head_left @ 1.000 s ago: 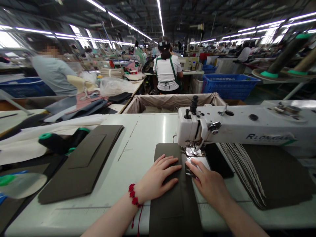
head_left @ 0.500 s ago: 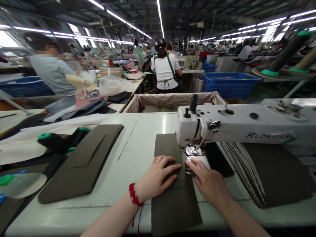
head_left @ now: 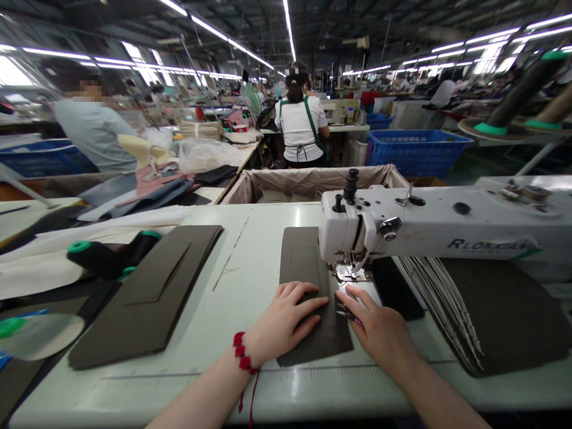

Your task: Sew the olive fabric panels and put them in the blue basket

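A dark olive-brown panel [head_left: 301, 262] lies flat on the table, its right edge beside the presser foot [head_left: 353, 273] of the white sewing machine [head_left: 429, 223]. My left hand [head_left: 290, 316] rests on the panel, fingers stretched out and spread; a red bracelet circles the wrist. Close by on the right, my right hand [head_left: 378, 328] touches the panel's right edge near the needle plate with its fingertips. Tucked under its fingers is a small two-pointed metal tool [head_left: 343, 312], mostly hidden by the hand.
Stacked matching panels [head_left: 147, 292] lie at left, near black thread cones [head_left: 96, 259]. More panels with pale edges [head_left: 500, 316] sit right of the machine, beside a black flat object [head_left: 397, 289]. A cloth-lined bin [head_left: 277, 179] stands behind the table; co-workers sit beyond.
The panel under my hands has slid away from me past the presser foot; its near edge now lies well inside the table. Both hands stay in nearly the same place.
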### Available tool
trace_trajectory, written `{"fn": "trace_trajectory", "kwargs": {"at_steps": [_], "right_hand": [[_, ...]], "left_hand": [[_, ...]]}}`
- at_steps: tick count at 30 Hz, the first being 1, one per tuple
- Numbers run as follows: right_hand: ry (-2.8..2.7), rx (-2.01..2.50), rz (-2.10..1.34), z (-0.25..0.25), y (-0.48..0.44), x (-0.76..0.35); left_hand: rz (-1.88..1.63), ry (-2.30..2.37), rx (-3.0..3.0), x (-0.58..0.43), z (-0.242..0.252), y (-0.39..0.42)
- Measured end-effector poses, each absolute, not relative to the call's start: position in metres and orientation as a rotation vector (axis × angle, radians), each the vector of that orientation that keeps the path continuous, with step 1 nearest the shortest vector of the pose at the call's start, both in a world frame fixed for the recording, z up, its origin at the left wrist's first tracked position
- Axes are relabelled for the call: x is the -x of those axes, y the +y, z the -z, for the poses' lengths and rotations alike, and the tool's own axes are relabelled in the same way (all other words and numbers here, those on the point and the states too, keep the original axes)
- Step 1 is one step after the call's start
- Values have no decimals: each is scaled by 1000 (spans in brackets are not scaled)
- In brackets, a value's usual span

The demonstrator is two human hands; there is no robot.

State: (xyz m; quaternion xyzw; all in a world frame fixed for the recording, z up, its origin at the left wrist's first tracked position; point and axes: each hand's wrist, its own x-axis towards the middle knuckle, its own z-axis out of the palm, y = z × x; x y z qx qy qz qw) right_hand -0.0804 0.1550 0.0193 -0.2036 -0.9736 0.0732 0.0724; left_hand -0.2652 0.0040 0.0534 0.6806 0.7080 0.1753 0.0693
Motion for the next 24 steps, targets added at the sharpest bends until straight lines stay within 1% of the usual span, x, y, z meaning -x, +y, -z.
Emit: {"fn": "trace_trajectory", "kwargs": {"at_steps": [24], "right_hand": [[-2912,593,-191,-14,157,81]], "left_hand": [[-567,2166,-2001,266,-48,7]]}}
